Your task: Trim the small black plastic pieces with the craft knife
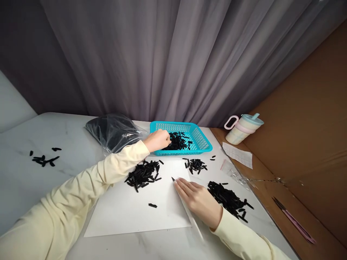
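My left hand (158,140) is closed at the left part of a turquoise plastic basket (202,148), its fingertips at the small black strips (177,141) inside; whether it pinches one is hidden. My right hand (199,200) lies over the right edge of a white sheet (127,220), closed on what look like pale tweezers (198,231), with a dark pointed tip past the fingertips. On the sheet are a heap of black strips (143,174) and a lone strip (152,205). A smaller heap (196,165) lies at the sheet's upper right corner.
A clear bag of black material (111,131) stands left of the basket. More strips lie at far left (45,160) and right of my right hand (227,198). Rightward are a handled cup (244,130), a paper slip (238,155), a small clear bag (234,174) and pink tweezers (295,222).
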Demonstrator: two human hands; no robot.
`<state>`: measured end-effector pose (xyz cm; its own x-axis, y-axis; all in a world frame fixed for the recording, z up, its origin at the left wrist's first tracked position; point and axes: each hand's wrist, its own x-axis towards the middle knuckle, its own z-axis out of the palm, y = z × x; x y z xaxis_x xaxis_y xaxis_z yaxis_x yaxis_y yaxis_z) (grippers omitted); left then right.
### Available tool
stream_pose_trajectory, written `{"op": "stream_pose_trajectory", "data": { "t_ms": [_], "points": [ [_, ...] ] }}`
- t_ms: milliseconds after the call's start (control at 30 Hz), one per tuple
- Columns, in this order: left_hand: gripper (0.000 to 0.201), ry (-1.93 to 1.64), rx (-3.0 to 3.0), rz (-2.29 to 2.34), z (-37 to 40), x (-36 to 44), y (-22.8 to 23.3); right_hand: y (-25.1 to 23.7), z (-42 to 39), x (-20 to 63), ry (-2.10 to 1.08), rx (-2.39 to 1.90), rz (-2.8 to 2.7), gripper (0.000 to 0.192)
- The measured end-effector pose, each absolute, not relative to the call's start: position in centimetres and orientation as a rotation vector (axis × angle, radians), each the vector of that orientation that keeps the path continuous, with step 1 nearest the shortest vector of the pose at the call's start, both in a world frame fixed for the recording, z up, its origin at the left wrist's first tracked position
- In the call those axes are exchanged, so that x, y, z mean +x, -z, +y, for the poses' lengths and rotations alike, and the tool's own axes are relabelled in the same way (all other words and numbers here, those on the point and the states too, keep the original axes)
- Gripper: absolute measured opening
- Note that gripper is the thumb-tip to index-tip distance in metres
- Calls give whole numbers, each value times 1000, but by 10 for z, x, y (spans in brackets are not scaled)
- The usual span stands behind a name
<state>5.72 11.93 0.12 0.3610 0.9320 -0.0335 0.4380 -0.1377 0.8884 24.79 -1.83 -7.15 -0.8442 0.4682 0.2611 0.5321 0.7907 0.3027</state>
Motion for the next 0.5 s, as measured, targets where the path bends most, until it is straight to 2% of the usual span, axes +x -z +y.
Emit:
{"op": "stream_pose_trajectory", "data": {
  "t_ms": [67,133,233,367,433,500],
  "points": [
    [24,-687,1557,1107,109,56,-7,68,-18,246,426,-840,-2785,31],
    [19,-662,1348,970,96,56,-11,61,-19,242,162,-1010,-2653,28],
    [27,-698,1010,822,76,60,-7,45,-19,228,-520,-1286,-2276,16],
    [33,-771,624,735,57,72,7,30,-15,205,-1420,-1275,-1733,33],
    [34,-776,480,713,51,78,13,30,-13,197,-1616,-1232,-1551,41],
    [35,-783,372,693,48,81,18,34,-10,193,-1657,-1193,-1474,45]
  ]
}}
